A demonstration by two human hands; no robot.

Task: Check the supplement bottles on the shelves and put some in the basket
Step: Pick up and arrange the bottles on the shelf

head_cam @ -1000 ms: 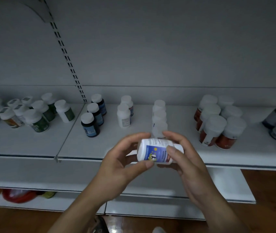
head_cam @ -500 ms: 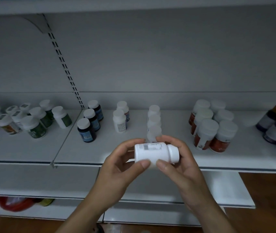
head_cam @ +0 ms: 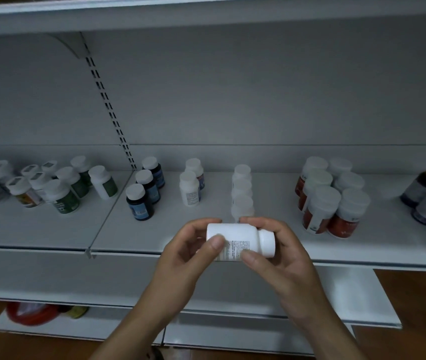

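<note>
Bottle [head_cam: 235, 240], white, lying sideways, gripped by left hand [head_cam: 188, 253] and right hand [head_cam: 279, 253]; checking underway, basket unseen.

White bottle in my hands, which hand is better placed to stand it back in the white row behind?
Right, probably. The right hand cups the cap end of the white bottle, fingers over the top, so it can tip it upright; the left hand only pinches the base.
</note>
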